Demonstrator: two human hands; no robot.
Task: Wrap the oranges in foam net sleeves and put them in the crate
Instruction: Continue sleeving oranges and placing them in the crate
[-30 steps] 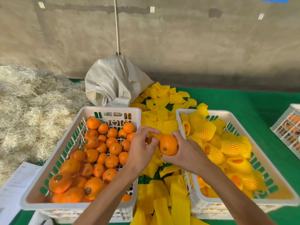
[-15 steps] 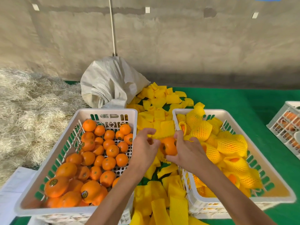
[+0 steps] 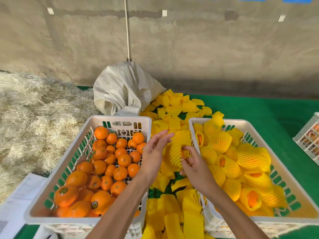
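A white crate [image 3: 120, 120] on the left holds several bare oranges [image 3: 124, 159]. The white crate [image 3: 245, 123] on the right holds several oranges in yellow foam net sleeves [image 3: 220, 142]. Between the crates, an orange wrapped in a yellow sleeve [image 3: 174, 156] sits in the air above loose flat sleeves [image 3: 174, 107]. My right hand [image 3: 193, 164] pinches this wrapped orange at its open right end. My left hand [image 3: 153, 152] is just left of it, fingers straight and spread, holding nothing.
A grey woven sack [image 3: 124, 88] lies behind the crates. Dry straw [image 3: 34, 118] is piled at the left. A green cloth [image 3: 267, 118] covers the table. Another white crate [image 3: 309, 137] shows at the right edge. More flat sleeves [image 3: 172, 219] lie near me.
The bare orange held between both hands now sits inside a yellow sleeve. My left hand has let go and opened; my right hand still holds the orange.
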